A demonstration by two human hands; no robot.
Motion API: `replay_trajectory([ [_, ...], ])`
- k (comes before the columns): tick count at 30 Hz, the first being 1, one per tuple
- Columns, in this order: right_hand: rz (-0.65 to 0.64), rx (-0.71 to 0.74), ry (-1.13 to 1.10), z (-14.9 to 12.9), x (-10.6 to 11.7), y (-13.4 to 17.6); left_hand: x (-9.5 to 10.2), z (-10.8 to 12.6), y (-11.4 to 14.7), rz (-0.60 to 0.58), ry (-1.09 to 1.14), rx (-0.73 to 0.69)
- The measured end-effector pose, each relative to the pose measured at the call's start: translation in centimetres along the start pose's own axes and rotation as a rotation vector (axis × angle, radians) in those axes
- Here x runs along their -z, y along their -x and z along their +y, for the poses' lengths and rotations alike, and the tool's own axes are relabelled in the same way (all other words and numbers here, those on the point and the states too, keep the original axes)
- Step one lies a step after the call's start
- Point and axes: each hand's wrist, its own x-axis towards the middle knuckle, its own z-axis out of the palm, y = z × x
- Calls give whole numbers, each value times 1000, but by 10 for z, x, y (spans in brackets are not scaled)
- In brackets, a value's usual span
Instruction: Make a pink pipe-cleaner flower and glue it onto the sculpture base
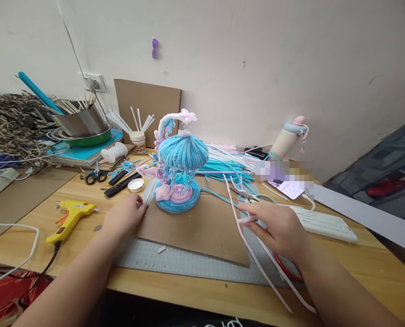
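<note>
A blue and pink pipe-cleaner lamp (183, 154), with a domed blue shade and round base, stands upright on a cardboard sheet (195, 231). My left hand (129, 213) rests at the sheet's left edge, left of the base; its fingers are loosely bent and no object shows in them. To the right, my right hand (273, 222) is closed, with a short pale pink pipe cleaner (248, 219) between thumb and fingers. Long pale pipe cleaners (257, 261) run under and beside this hand. Scissors (257, 197) lie just behind it, and a red handle (289, 268) shows beneath the wrist.
A yellow glue gun (72, 218) lies left, its cord trailing off. Black-handled scissors (96, 175), a utility knife (123, 186) and a white lid (136, 184) lie behind my left hand. Blue pipe cleaners (222, 168), a bottle (286, 141), a phone (289, 187) and a power strip (328, 225) are right.
</note>
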Motion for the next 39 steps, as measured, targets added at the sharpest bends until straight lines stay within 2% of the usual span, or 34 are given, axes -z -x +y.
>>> replay_trajectory([
  [2,-17,-20,-24,-2,-2,-1,1,2,-9,-25,1,22],
  [4,-12,-24,-17,-6,-5,-3,6,-1,-5,-25,16,53],
  [8,24,-37,-1,-10,-8,-6,21,-23,38,43,125,110],
  [9,30,-37,-15,-11,-9,-7,24,-29,52,21,228,96],
  [11,29,-22,-48,-11,-9,-6,27,-33,81,-56,745,9],
  [12,25,-11,-69,-12,-8,-5,27,-29,94,-96,906,-13],
  [14,29,-2,-136,-15,-7,-4,24,-6,112,-199,1119,-60],
  [16,31,-35,-250,-23,-6,-3,17,34,122,-375,1232,-116],
  [18,3,-121,-383,-33,-8,-4,8,81,121,-552,1345,-139],
  [20,-32,-263,-484,-42,-13,-5,-4,124,115,-658,1455,-133],
  [22,-15,-450,-547,-47,-19,-7,-16,155,107,-712,1477,-142],
  [25,11,-670,-614,-47,-28,-9,-32,176,98,-668,1466,-196],
  [27,15,-732,-631,-44,-30,-10,-39,176,94,-617,1493,-216],
  [30,14,-765,-633,-41,-30,-12,-44,168,90,-602,1479,-233],
  [34,-10,-806,-727,-40,-32,-12,-44,159,87,-567,1351,-275],
  [39,-67,-910,-814,-40,-33,-13,-43,158,87,-532,1316,-292],
])
